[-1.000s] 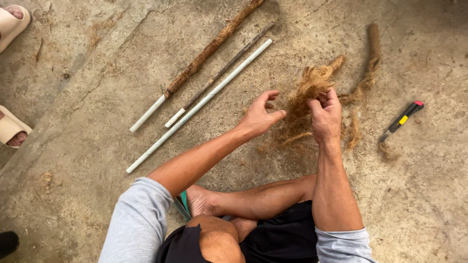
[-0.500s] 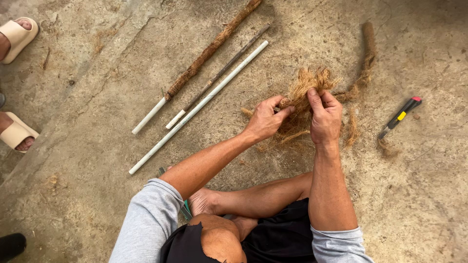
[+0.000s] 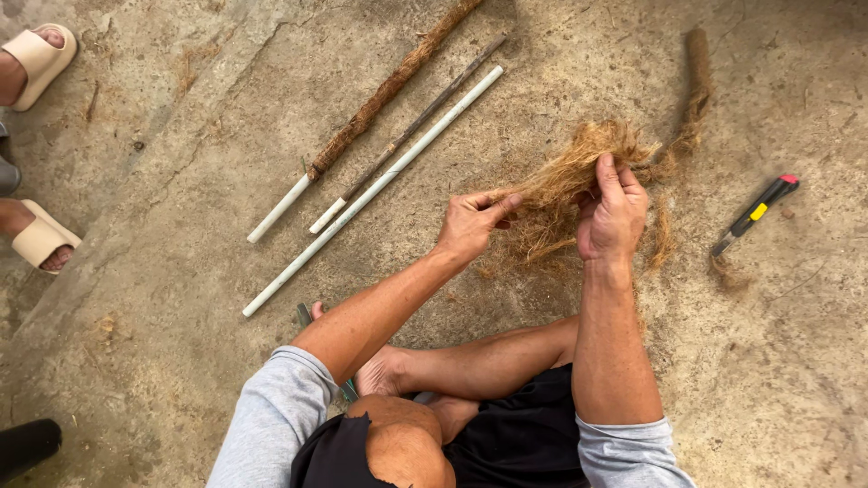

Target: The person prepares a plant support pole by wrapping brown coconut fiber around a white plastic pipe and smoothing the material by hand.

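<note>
Currently both hands work a loose tuft of brown coir fibre [image 3: 565, 185] held just above the concrete floor [image 3: 181, 361]: the left hand [image 3: 470, 226] is part-closed, thumb and fingers pinching strands at the tuft's near-left edge, and the right hand [image 3: 613, 212] is curled around its right side, fingers closed on the fibre. Risk, as a judgement: the strands are short and loosely matted, so an uneven pull between the hands could tear the tuft apart or shed fibre onto the floor, and the utility knife [image 3: 753, 215] lying right of the right hand could be knocked. The tuft's long axis runs obliquely, from near the left hand up and away toward the fibre-wrapped stick [image 3: 696, 81] beyond the right hand; three long rods [image 3: 380, 181], one partly fibre-wrapped, lie left of the left hand on a similar slant.
</note>
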